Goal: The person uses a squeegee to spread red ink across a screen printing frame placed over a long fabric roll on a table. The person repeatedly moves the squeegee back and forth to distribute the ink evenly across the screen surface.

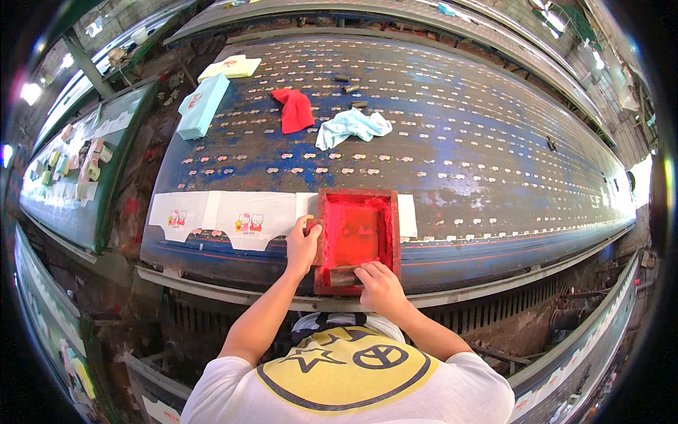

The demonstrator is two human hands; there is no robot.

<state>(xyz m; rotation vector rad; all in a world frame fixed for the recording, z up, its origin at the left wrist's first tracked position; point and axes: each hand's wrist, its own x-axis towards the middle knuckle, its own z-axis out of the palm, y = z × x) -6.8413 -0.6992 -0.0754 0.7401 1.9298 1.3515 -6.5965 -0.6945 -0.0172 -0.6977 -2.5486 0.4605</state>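
Observation:
A wooden screen-printing frame, stained red, lies over white fabric pieces at the table's near edge. Wet red ink covers the mesh inside it. My left hand grips the frame's left side, fingers curled at its edge. With my right hand I hold a squeegee at the near end of the frame. To the left lie two white cut fabric pieces printed with small cartoon figures. Another white piece shows past the frame's right side; the frame hides the rest beneath it.
The long dark printing table carries rows of small printed marks. Farther back lie a red cloth, a crumpled light-blue cloth, a light-blue fabric stack and a yellow stack. A rail runs along the near edge.

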